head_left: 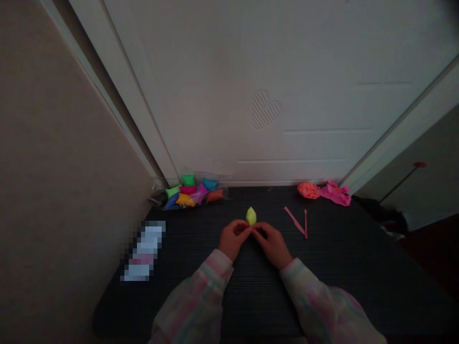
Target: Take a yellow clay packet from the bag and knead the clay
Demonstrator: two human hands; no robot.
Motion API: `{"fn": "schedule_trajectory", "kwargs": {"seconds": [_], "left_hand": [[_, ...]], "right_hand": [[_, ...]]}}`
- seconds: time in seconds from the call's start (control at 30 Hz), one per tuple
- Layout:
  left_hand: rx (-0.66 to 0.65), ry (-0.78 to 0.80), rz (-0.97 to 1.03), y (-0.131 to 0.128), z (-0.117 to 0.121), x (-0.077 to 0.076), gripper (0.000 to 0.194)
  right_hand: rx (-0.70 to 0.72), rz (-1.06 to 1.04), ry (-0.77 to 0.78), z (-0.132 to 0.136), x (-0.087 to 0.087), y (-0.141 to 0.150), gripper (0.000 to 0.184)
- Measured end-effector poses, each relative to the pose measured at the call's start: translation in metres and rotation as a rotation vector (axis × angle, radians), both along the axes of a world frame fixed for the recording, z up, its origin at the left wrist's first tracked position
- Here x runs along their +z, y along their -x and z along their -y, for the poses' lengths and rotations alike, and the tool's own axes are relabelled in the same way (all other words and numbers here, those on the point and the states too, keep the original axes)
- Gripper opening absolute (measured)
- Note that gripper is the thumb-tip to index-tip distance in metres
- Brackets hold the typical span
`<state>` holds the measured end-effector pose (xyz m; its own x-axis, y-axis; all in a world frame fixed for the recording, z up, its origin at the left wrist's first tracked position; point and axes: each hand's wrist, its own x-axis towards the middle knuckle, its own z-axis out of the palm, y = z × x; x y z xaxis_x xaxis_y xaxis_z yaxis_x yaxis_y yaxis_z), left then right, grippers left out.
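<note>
My left hand (pixel 233 237) and my right hand (pixel 271 242) meet fingertip to fingertip over the dark table (pixel 351 267). Both pinch the base of a small yellow-green lump of clay (pixel 251 216), which sticks up pointed above the fingers. The fingers of both hands are curled closed around it. Pastel striped sleeves cover both arms.
A clear bag of coloured clay packets (pixel 193 192) lies at the back left against the white door (pixel 272 95). Two thin pink sticks (pixel 297 222) lie right of my hands. An orange lump (pixel 308 190) and crumpled pink wrapper (pixel 337 193) sit at the back right. A blurred object (pixel 145 250) lies left.
</note>
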<state>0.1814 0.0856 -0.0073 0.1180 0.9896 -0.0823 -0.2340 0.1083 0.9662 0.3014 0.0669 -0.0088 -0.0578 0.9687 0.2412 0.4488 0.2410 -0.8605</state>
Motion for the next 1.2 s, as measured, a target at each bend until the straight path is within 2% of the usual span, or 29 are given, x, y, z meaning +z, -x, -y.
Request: {"fn": "schedule_trajectory", "kwargs": {"seconds": [0.33, 0.6, 0.8, 0.9, 1.0, 1.1, 1.2], "left_hand": [[0.023, -0.044, -0.045, -0.001, 0.002, -0.007, 0.012], [0.011, -0.203, -0.217, 0.0, 0.005, -0.007, 0.007], [-0.034, -0.325, -0.486, 0.002, 0.002, -0.007, 0.012], [-0.059, -0.363, -0.538, 0.003, 0.002, -0.007, 0.012], [-0.063, -0.368, -0.533, 0.003, 0.0, -0.01, 0.012], [0.03, -0.34, -0.471, 0.004, -0.002, -0.011, 0.012], [0.056, -0.287, -0.323, 0.005, -0.002, -0.008, 0.038]], "right_hand": [[0.01, 0.14, -0.075, 0.0, -0.003, 0.001, 0.013], [0.0, 0.174, -0.093, 0.001, -0.003, 0.001, 0.011], [0.015, 0.076, -0.09, 0.0, -0.003, 0.002, 0.01], [0.0, 0.032, -0.066, 0.0, -0.003, 0.001, 0.01], [0.0, -0.023, -0.033, 0.0, -0.003, 0.001, 0.009], [0.017, -0.156, 0.03, -0.001, -0.002, 0.0, 0.008], [0.114, -0.451, 0.163, -0.001, -0.001, -0.003, 0.009]]}}
